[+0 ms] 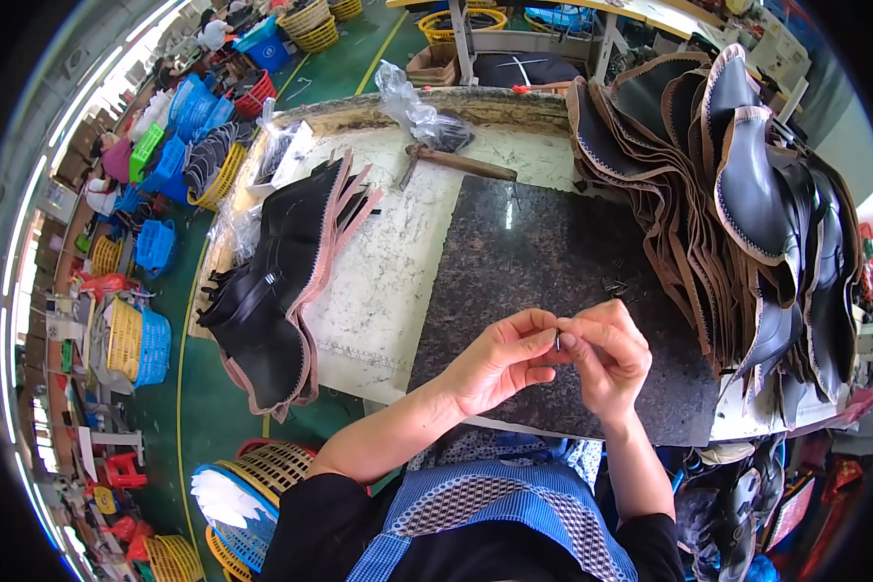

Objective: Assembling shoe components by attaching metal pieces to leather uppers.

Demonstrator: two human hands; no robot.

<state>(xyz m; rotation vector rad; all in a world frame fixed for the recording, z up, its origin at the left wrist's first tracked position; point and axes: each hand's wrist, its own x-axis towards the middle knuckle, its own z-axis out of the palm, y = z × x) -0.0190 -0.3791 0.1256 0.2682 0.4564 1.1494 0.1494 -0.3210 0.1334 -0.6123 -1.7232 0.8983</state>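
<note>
Over the front part of a dark speckled slab (514,252), my two hands meet at the fingertips. A small, thin dark piece (558,340) shows between them, too small to make out its kind. My left hand (500,367) pinches at it with thumb and forefinger, the other fingers loosely curled. My right hand (607,361) closes thumb and fingers on it from the other side. Farther back on the slab lie several small black bits (619,288). A hammer (464,162) with a wooden handle rests behind, its handle end at the slab's far edge.
Black leather pieces with pale zigzag-stitched edges, like boot uppers, are heaped high at right (759,194). A smaller pile (276,267) lies at left on the white tabletop (383,281). A clear plastic bag (412,109) sits at the back. Baskets (279,464) stand below left.
</note>
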